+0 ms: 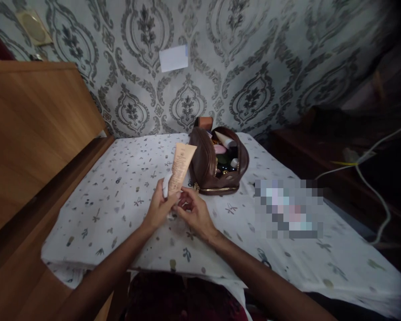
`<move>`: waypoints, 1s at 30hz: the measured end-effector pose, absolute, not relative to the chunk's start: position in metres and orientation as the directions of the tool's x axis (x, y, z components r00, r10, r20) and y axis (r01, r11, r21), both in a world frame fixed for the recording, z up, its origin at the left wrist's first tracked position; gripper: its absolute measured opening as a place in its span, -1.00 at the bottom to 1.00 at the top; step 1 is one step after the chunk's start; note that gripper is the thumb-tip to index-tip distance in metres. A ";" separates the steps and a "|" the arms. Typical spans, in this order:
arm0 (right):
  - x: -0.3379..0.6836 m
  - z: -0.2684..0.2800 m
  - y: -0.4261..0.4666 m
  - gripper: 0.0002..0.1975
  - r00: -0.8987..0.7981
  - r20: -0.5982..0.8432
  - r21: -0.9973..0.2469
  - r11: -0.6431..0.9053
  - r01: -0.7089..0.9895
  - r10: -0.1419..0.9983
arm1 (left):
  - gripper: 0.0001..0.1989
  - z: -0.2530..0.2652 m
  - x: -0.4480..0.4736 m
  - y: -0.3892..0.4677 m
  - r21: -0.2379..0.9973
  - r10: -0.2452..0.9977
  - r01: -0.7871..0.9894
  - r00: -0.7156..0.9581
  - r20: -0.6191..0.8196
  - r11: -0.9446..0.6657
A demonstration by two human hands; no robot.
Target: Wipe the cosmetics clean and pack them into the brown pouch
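A peach-coloured squeeze tube [181, 167] with small printed text stands tilted above the table, its flat end up. My left hand [158, 207] is closed around its lower part, and a small white item [166, 185], whose kind I cannot make out, is held against the tube's left side. The curled fingers of my right hand [197, 211] meet the tube's lower end, where the cap is mostly hidden. Just behind my hands sits a brown toiletry bag [200, 156], unzipped, with a pale tube [224, 140], a pink item and dark glossy items inside.
A white patterned cloth [120, 178] covers the table. To the right lies a pixelated, blurred-out object [289, 208]. A wooden panel [36, 133] borders the left side, and patterned wallpaper [254, 89] rises behind. A white cable [384, 214] hangs at the right.
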State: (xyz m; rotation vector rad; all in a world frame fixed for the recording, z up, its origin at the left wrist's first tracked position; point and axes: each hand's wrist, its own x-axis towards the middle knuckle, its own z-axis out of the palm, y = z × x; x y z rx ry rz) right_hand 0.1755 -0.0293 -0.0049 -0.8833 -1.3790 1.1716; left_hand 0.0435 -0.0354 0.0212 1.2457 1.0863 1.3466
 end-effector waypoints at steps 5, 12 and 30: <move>0.184 0.008 -0.024 -0.57 -0.121 0.159 -0.940 0.112 -0.323 0.980 | -0.51 0.034 -0.001 -0.040 0.989 0.968 -0.043 0.215 -0.133 0.145; 0.193 0.017 -0.020 -0.65 -0.196 0.108 -0.851 -0.012 -0.525 0.975 | -0.48 0.041 -0.036 -0.038 0.957 0.956 0.057 0.048 -0.289 0.286; 0.184 -0.007 -0.022 -0.58 -0.109 0.384 -0.903 0.397 0.161 0.917 | -0.58 0.050 -0.023 0.008 0.941 0.884 0.258 -0.358 0.302 -0.217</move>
